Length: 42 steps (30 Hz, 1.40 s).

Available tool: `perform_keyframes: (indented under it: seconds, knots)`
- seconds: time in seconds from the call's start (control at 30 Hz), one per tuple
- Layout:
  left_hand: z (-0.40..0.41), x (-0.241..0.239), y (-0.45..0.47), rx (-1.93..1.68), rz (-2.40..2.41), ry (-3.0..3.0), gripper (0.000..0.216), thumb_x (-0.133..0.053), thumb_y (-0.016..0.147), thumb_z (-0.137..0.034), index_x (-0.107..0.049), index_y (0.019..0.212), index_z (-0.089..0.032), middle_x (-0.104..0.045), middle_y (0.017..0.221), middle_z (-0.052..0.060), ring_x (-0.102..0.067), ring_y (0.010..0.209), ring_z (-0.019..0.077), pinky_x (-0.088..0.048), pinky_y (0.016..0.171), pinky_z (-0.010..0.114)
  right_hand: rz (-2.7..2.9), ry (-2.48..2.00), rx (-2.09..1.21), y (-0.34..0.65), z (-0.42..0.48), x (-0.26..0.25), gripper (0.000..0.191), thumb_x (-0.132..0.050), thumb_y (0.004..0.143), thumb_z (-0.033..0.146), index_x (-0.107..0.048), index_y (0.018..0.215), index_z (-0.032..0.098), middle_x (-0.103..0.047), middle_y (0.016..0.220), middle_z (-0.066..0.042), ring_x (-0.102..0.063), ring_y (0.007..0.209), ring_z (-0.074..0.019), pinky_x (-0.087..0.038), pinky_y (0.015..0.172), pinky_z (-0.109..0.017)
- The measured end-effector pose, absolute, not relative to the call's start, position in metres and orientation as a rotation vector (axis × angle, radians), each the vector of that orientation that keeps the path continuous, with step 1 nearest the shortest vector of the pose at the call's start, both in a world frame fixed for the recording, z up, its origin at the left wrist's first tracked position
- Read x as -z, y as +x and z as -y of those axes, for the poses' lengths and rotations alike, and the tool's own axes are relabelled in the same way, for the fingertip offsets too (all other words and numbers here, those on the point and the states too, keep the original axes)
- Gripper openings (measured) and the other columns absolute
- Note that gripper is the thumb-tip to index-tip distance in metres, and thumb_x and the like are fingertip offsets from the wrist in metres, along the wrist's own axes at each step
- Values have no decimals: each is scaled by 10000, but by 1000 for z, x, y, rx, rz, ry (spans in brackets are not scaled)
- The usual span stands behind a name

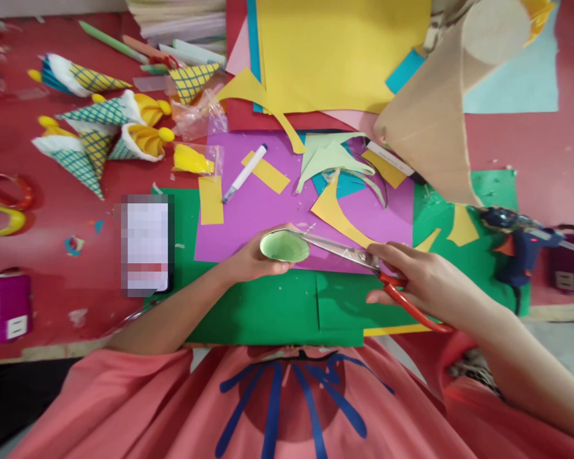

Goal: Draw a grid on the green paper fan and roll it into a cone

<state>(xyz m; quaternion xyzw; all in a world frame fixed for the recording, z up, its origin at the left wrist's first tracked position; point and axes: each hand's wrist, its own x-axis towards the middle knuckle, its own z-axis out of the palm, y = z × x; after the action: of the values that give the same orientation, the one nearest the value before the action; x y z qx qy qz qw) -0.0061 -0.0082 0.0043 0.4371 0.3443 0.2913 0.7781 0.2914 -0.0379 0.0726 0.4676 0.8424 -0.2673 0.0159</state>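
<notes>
My left hand (249,258) is wrapped round a light green paper cone (285,247), its round mouth turned up toward me. In my right hand (425,280) is a pair of scissors (344,250) with red handles, my fingers at the handles. The blades point left, and their tips reach the cone's rim at its right side. Whether the tips touch or cut the paper I cannot tell. Beneath both hands lie a purple sheet (268,220) and a green sheet (268,306). Just beyond the scissors is a curved yellow paper offcut (337,213).
Several patterned paper cones (100,105) lie at the upper left, near a phone (146,245). A marker (245,173) and pale green scraps (335,159) rest on the purple sheet. To the right are a large brown cone (425,95) and a blue glue gun (521,248).
</notes>
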Motion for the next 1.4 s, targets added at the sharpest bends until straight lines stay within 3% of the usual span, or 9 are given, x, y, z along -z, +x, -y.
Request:
perform_keyframes:
  seconds: [0.37, 0.53, 0.7, 0.87, 1.4]
  knots:
    - [8, -8, -7, -478, -756, 956, 377, -772, 606, -308, -589, 889, -140, -609, 682, 9, -565, 599, 111, -446, 535, 221, -2596, 1409, 762, 284, 35, -80, 676, -474, 794, 680, -479, 1247, 177, -654, 1090, -132, -677, 831, -269, -507, 614, -337]
    - [7, -7, -6, -570, -741, 942, 420, -786, 601, -297, -585, 947, -171, -633, 757, 13, -586, 616, 109, -476, 549, 220, -2625, 1401, 706, 285, 35, -78, 686, -492, 776, 689, -481, 1238, 181, -652, 1079, -145, -671, 827, -271, -489, 606, -323]
    - [6, -11, -5, -478, -770, 945, 403, -779, 591, -329, -595, 894, -137, -607, 666, 4, -569, 584, 102, -442, 504, 184, -2656, 1383, 700, 283, 35, -77, 678, -463, 787, 694, -487, 1221, 173, -657, 1052, -142, -669, 806, -261, -481, 589, -309]
    - [6, -14, -5, -425, -803, 959, 398, -772, 582, -321, -604, 884, -124, -629, 698, 20, -560, 599, 107, -440, 514, 200, -2712, 1384, 691, 278, 33, -77, 666, -446, 802, 686, -497, 1208, 160, -665, 1020, -137, -670, 789, -241, -479, 589, -288]
    - [2, -13, -8, -350, -669, 968, 361, -755, 614, -371, -638, 842, -117, -587, 627, 11, -519, 586, 98, -405, 531, 207, -2709, 1384, 858, 277, 33, -71, 691, -496, 779, 675, -525, 1205, 132, -684, 982, -150, -690, 769, -248, -512, 619, -303]
